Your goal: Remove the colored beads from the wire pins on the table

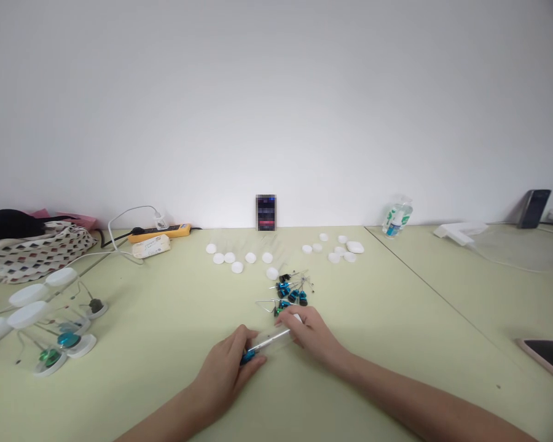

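A clear plastic tube (276, 337) lies slanted between my two hands, with a thin metal rod inside it. My left hand (228, 368) is closed around its lower end, where a blue metal part (247, 356) shows between thumb and fingers. At the upper end my right hand (308, 336) grips the tube near a white cap (297, 318), partly covered by the fingers. Just beyond my right hand lies a pile of blue, black and green metal parts (294, 293) with thin wire stems. Whether the blue part sits fully inside the tube I cannot tell.
Loose white caps (251, 258) spread behind the pile, with more white caps (335, 257) to the right. Capped clear tubes (69, 325) holding coloured parts stand at left. A yellow power strip (166, 233), a clear bottle (397, 216) and a phone (550, 357) are farther out.
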Motion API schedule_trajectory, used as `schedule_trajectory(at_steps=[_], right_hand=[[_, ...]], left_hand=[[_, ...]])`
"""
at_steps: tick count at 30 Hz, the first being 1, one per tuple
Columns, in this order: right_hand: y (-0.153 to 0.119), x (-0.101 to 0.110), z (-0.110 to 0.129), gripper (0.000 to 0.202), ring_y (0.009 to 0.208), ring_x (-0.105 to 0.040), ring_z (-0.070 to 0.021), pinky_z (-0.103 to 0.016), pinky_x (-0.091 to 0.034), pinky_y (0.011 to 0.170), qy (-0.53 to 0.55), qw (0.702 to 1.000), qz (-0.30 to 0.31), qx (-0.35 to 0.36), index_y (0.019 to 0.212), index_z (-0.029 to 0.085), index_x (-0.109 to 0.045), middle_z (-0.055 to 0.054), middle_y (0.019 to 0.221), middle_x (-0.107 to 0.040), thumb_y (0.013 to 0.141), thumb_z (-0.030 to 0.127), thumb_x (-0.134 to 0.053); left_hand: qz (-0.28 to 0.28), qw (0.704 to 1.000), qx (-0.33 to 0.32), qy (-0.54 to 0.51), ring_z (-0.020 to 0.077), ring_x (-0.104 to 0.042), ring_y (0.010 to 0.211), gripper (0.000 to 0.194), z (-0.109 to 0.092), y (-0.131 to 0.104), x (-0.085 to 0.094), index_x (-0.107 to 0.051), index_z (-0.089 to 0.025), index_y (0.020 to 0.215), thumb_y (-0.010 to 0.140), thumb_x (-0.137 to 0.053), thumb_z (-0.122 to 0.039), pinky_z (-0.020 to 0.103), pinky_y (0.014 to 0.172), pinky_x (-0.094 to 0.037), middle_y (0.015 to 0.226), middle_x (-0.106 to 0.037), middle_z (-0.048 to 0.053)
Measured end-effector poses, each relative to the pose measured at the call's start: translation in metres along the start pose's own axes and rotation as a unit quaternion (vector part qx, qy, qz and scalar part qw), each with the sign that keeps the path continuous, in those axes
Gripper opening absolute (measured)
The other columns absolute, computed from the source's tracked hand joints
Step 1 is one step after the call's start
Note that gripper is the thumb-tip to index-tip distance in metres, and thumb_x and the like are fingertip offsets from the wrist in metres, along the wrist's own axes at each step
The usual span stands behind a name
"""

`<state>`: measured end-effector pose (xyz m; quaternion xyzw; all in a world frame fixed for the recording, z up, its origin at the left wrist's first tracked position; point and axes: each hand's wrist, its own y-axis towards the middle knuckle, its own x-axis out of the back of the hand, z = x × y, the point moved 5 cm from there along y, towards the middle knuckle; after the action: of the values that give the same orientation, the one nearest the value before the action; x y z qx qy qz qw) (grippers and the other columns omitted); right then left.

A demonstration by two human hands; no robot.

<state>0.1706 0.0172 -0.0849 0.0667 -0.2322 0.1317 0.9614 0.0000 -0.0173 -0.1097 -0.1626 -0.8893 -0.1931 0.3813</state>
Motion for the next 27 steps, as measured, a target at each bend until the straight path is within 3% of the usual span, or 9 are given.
schedule_trajectory(at_steps=[4, 7, 9, 13, 16, 18, 22, 25, 27], right_hand=[[-0.002, 0.002, 0.004, 0.030, 0.053, -0.040, -0.0101, -0.022, -0.032, 0.054, -0.007, 0.997, -0.003, 0.079, 0.075, 0.017, -0.062, 0.002, 0.056, -0.046, 0.088, 0.029, -0.038], [-0.006, 0.010, 0.011, 0.024, 0.054, -0.040, -0.0096, -0.024, -0.034, 0.056, -0.006, 0.987, -0.008, 0.159, 0.090, 0.019, -0.060, -0.001, 0.070, -0.053, 0.089, 0.032, -0.040], [-0.006, 0.015, 0.013, 0.020, 0.052, -0.039, -0.0084, -0.023, -0.036, 0.055, 0.041, 0.986, 0.003, 0.160, 0.099, 0.021, -0.053, -0.002, 0.080, -0.055, 0.089, 0.032, -0.041], [-0.005, 0.014, 0.017, 0.018, 0.055, -0.044, -0.0082, -0.022, -0.039, 0.054, 0.119, 0.977, 0.116, 0.136, 0.106, 0.021, -0.044, -0.003, 0.085, -0.057, 0.089, 0.027, -0.041], [-0.009, 0.005, 0.023, 0.035, 0.067, -0.053, -0.0107, -0.022, -0.042, 0.063, 0.058, 0.958, 0.232, 0.160, 0.116, 0.019, -0.046, -0.001, 0.075, -0.060, 0.081, 0.015, -0.049], [-0.011, 0.001, 0.024, 0.046, 0.063, -0.054, -0.0100, -0.021, -0.043, 0.063, 0.015, 0.947, 0.269, 0.174, 0.121, 0.019, -0.046, 0.002, 0.069, -0.060, 0.076, 0.009, -0.049], [-0.011, 0.001, 0.026, 0.048, 0.061, -0.057, -0.0102, -0.021, -0.045, 0.063, -0.037, 0.944, 0.263, 0.194, 0.114, 0.022, -0.055, 0.003, 0.070, -0.064, 0.071, 0.004, -0.045], [-0.007, 0.003, 0.026, 0.048, 0.066, -0.060, -0.0121, -0.022, -0.046, 0.065, -0.036, 0.947, 0.246, 0.202, 0.111, 0.023, -0.058, 0.001, 0.075, -0.067, 0.069, 0.004, -0.046], [-0.002, 0.005, 0.022, 0.044, 0.072, -0.062, -0.0134, -0.024, -0.046, 0.069, -0.019, 0.955, 0.222, 0.197, 0.109, 0.022, -0.060, 0.000, 0.079, -0.068, 0.070, 0.006, -0.047]], left_hand=[[0.041, 0.970, 0.071, -0.231, 0.0115, -0.047, 0.061, 0.027, 0.000, 0.001, -0.001, -0.050, -0.018, 0.081, 0.086, -0.042, -0.044, 0.022, 0.056, -0.037, 0.070, -0.056, 0.001], [0.098, 0.890, 0.161, -0.415, 0.0055, -0.035, 0.040, 0.037, 0.005, 0.000, -0.013, -0.048, -0.016, 0.072, 0.085, -0.041, -0.050, 0.019, 0.040, -0.022, 0.055, -0.051, -0.001], [0.110, 0.836, 0.213, -0.494, 0.0034, -0.027, 0.032, 0.039, 0.009, 0.000, -0.016, -0.050, -0.015, 0.074, 0.084, -0.040, -0.052, 0.019, 0.036, -0.015, 0.050, -0.051, -0.001], [0.092, 0.766, 0.276, -0.573, 0.0028, -0.025, 0.029, 0.040, 0.015, 0.002, -0.012, -0.052, -0.014, 0.076, 0.085, -0.038, -0.051, 0.019, 0.034, -0.012, 0.047, -0.051, -0.001], [0.145, 0.754, 0.271, -0.581, 0.0028, -0.023, 0.028, 0.049, 0.013, 0.003, -0.013, -0.052, -0.012, 0.063, 0.086, -0.034, -0.052, 0.020, 0.033, -0.012, 0.037, -0.040, -0.003], [0.168, 0.755, 0.260, -0.578, 0.0026, -0.024, 0.028, 0.051, 0.011, 0.003, -0.014, -0.052, -0.011, 0.062, 0.086, -0.033, -0.051, 0.019, 0.033, -0.012, 0.037, -0.038, -0.004], [0.145, 0.750, 0.235, -0.601, 0.0008, -0.027, 0.029, 0.030, 0.010, 0.005, -0.014, -0.049, -0.015, 0.074, 0.085, -0.042, -0.042, 0.018, 0.031, -0.012, 0.060, -0.055, -0.001], [0.133, 0.751, 0.220, -0.608, 0.0007, -0.026, 0.029, 0.024, 0.009, 0.007, -0.014, -0.044, -0.017, 0.072, 0.084, -0.045, -0.037, 0.017, 0.032, -0.012, 0.060, -0.054, -0.002], [0.084, 0.771, 0.217, -0.593, 0.0002, -0.024, 0.031, 0.025, 0.012, 0.010, -0.010, -0.041, -0.017, 0.071, 0.085, -0.045, -0.038, 0.017, 0.033, -0.012, 0.059, -0.054, -0.003]])
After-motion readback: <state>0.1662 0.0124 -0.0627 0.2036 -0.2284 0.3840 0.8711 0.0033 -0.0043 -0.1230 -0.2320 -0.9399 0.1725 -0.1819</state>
